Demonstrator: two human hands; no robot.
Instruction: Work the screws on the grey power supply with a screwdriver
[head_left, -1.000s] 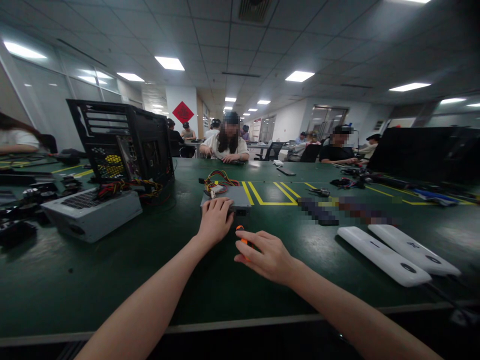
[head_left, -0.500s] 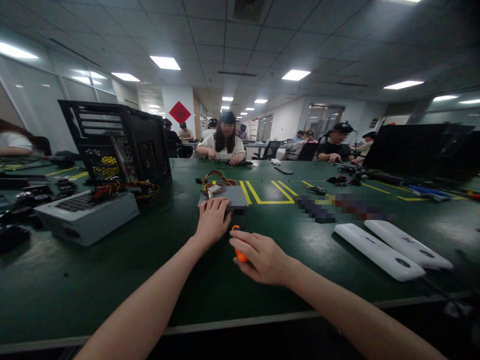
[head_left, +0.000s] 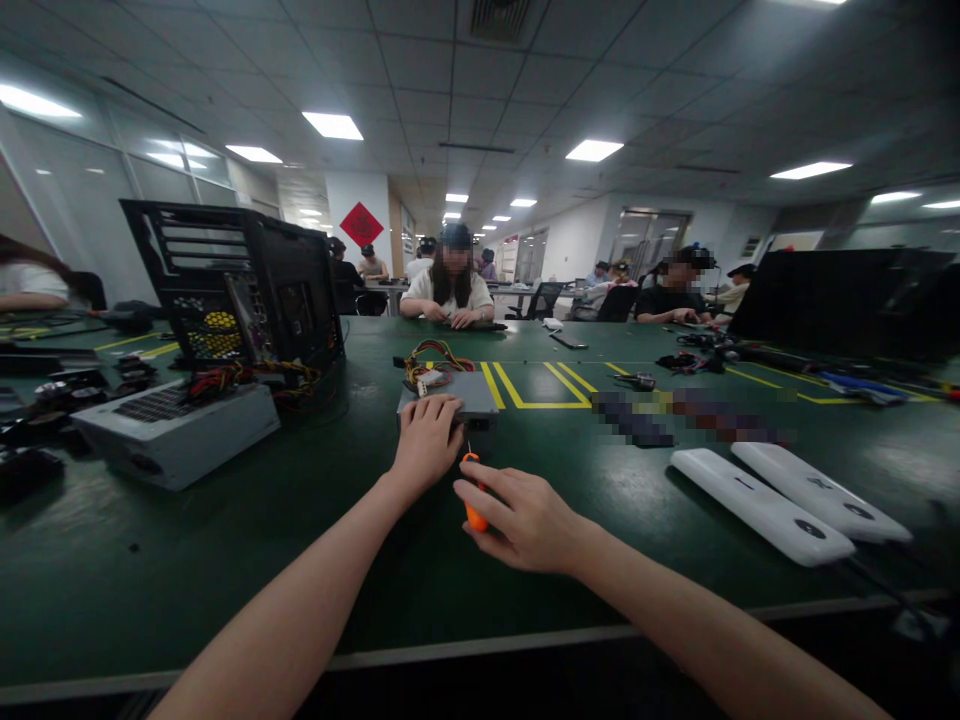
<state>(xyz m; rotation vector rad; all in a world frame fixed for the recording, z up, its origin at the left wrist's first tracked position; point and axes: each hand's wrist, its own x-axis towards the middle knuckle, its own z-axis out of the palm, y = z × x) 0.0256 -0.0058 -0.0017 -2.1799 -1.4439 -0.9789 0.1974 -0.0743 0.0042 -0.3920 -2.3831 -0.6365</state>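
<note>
A grey computer power supply [head_left: 480, 393] sits in front of me, with a bundle of coloured cables [head_left: 439, 362] on its far left side. My left hand [head_left: 429, 432] grips its near left part, fingers over the top and thumb at the near face. In my right hand [head_left: 521, 515] is an orange screwdriver [head_left: 475, 515], held between thumb and fingers. Its thin shaft points away from me, towards the near face of the power supply. Whether the tip touches a screw is too small to tell.
To the left stand a black computer case [head_left: 289, 290] and a second power supply [head_left: 180, 445]. Two white devices [head_left: 757, 505] lie at the right, beyond them a black monitor [head_left: 832, 305]. A person [head_left: 450, 285] works across the green table [head_left: 360, 590].
The screwdriver has turned a little in my right hand, whose fingers have shifted slightly left; more of its shaft shows. My left hand and the power supply stay in place.
</note>
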